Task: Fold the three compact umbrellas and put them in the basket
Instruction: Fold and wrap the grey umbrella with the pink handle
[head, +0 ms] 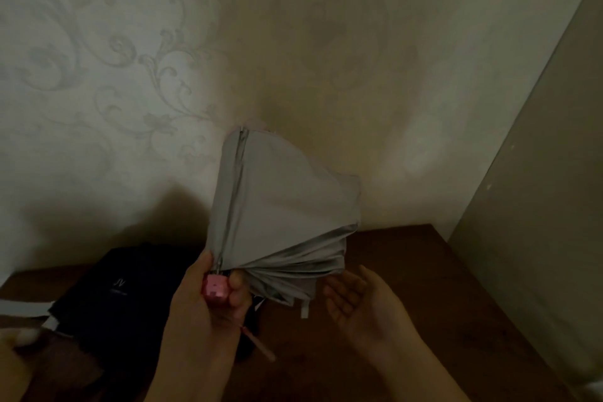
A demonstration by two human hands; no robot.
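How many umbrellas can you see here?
2. A grey umbrella with a pink handle is held up by the left hand, canopy half collapsed. A dark umbrella lies on the wooden table at left. A third may be out of view.

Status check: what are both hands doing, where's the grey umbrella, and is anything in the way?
Left hand grips pink handle. Right hand open, beside canopy. Grey umbrella upright, collapsed, unwrapped. Dark umbrella on table; basket unseen.

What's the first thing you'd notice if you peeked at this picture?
A grey umbrella stands out in the middle, half closed and pointing up at the patterned wall. The left hand grips its pink handle, while the right hand waits open beside it. A dark umbrella lies on the brown table.
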